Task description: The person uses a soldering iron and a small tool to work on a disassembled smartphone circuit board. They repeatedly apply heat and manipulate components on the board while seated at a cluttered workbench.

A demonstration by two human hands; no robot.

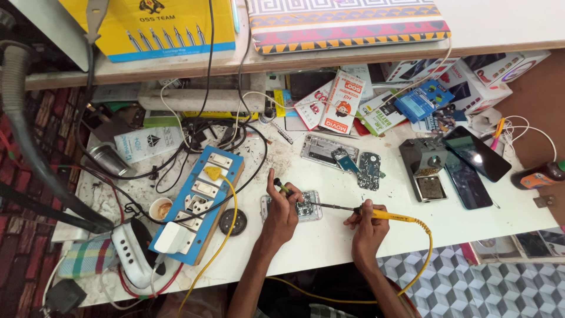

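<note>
Low in the middle of the frame, two bare forearms rise from the bottom edge onto the white desk (471, 221). The right hand (366, 222), right of centre, is closed around the yellow handle of a soldering iron (376, 214); its dark shaft runs left, and the tip meets the opened phone (301, 207) lying flat just above the wrists. A yellow cable (428, 253) loops from the handle down toward the lower edge. The left hand (283, 207) rests on the left part of that phone, fingers pinched narrow around a thin green-tipped tool (281, 186) that slants up to the left.

Left of the hands, a blue switchboard (197, 203) with white sockets lies at an angle, a yellow plug seated near its top end. A small round black disc (232, 222) sits just beside its right edge, and a small cup (160, 208) just beside its left edge.

Further up, in the middle of the frame, a second phone frame (321, 148) lies with a loose circuit board (369, 171) just to its right. To the right stand a grey metal holder (425, 165) and two dark phones (474, 162), one overlapping the other. Beyond them, small packets and boxes (341, 103) crowd the rear of the desk. On the shelf along the top of the frame lie a yellow box (165, 26) and a patterned case (347, 23).
</note>
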